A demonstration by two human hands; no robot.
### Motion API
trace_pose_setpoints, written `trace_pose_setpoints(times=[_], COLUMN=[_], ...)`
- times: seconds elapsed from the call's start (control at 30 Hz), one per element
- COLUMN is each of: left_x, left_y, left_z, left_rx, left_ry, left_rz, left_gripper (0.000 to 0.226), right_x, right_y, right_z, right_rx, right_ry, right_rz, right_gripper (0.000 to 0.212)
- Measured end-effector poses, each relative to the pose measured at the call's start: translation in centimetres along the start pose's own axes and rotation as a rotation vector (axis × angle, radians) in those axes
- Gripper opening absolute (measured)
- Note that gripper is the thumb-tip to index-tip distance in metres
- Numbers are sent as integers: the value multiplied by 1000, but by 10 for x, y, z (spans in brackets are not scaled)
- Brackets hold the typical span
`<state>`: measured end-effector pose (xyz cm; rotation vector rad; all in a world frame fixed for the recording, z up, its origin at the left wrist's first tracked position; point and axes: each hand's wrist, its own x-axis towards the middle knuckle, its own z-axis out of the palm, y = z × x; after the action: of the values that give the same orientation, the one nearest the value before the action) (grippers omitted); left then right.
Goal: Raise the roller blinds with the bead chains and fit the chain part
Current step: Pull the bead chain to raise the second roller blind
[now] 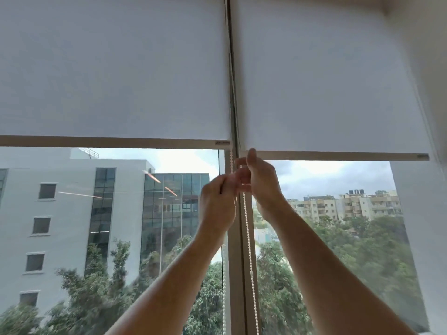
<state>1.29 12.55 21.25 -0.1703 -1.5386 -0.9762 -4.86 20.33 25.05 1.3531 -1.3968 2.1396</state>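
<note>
where both hands meet, fingers curled round the bead chain, grip itself blurred

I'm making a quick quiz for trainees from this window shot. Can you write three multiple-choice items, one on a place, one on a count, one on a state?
1. Where are both hands working?
A. At the mullion between the two blinds
B. At the far left edge of the window
C. Down at the sill

2. How many roller blinds show?
A. One
B. Two
C. Four

3. How far up are the blinds?
A. Fully down
B. Partly raised, with glass clear below
C. Fully rolled away

Answers:
1. A: the left hand and right hand meet at the bead chain along the mullion.
2. B: a left blind and a right blind hang side by side.
3. B: both bottom bars sit about mid-window, the left one slightly higher, with buildings and trees visible beneath.
</note>
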Motion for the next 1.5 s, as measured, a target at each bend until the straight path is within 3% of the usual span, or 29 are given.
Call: trace_pose_setpoints(times=[0.27,0.5,0.67,0.93,1.13,1.27,1.5], left_x=[-37,-18,34,73,72,60,-4], left_y=[-12,-7,24,82,83,90,50], left_z=[3,-23,-26,-2,-4,-7,-6], left_rx=[-89,-90,-295,-270,-70,-39,-94], left_ry=[-90,-293,-141,-95,39,57,16], left_rz=[1,-43,-251,-181,-29,32,40], left_gripper=[33,35,47,26,24,22,23], right_x=[49,38,7,-34,-24,9,45], right_y=[-56,-44,-9,39,18,-20,-94], right_z=[34,35,37,32,14,11,27], right_rx=[149,-66,-183,-166,-32,126,229], right_ry=[25,115,121,28,-71,22,-79], right_rz=[72,-179,-217,-297,-168,-51,11], right_gripper=[32,40,39,40,39,64,41])
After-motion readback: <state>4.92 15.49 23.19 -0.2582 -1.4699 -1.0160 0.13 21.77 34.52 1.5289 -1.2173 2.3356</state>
